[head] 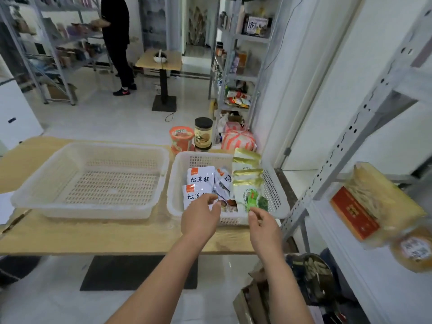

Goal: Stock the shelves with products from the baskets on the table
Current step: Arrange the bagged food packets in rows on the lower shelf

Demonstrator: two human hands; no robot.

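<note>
Step in hand: pick-up from the right basket [231,220] on the bench [117,237]. The left grip [201,216] hovers over the white packets [201,177], fingers loose and holding nothing. The right grip [264,226] reaches the lower edge of the green pouch [250,195]; whether it pinches cannot be told. Next move: secure one product, lift it clear, and carry it to the shelf [339,146].

Black-clad person [116,38] near pedestal table [145,63]

Two baskets [30,195] [275,183], four green pouches [247,195], two large white packets [200,175], one jar [203,134] and one cup [181,139] are counted on the bench [117,235], and two hands [201,218] [264,228] are seen.
</note>
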